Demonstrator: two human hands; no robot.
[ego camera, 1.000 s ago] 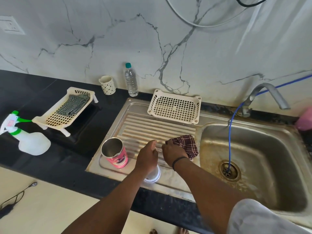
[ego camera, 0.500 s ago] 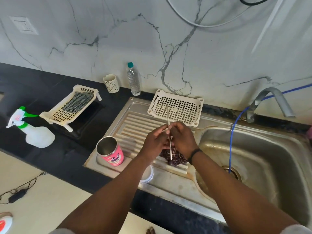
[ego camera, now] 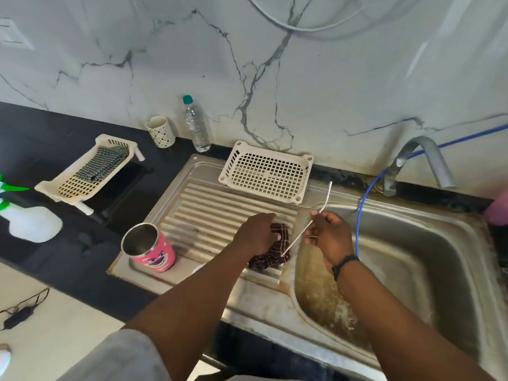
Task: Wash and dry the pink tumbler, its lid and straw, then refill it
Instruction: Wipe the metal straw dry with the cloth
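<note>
The pink tumbler (ego camera: 150, 251) stands open and upright at the front left corner of the steel drainboard (ego camera: 209, 207). My left hand (ego camera: 255, 234) grips a dark checked cloth (ego camera: 270, 255) on the drainboard. My right hand (ego camera: 328, 235) pinches a bent metal straw (ego camera: 309, 224); the straw's lower end reaches down to the cloth and its bent top points toward the tap. Only a white sliver of the lid (ego camera: 198, 268) shows behind my left forearm.
A white perforated basket (ego camera: 266, 171) sits at the back of the drainboard. The sink basin (ego camera: 398, 270) lies to the right under a tap (ego camera: 420, 160) with a blue hose. A water bottle (ego camera: 195, 125), mug (ego camera: 160, 132), rack with cloth (ego camera: 90, 169) and spray bottle (ego camera: 27, 218) stand left.
The straw was lifted from the drainboard and held upright between both hands; now my right hand has drawn it to the right while my left holds the cloth at its lower end.
</note>
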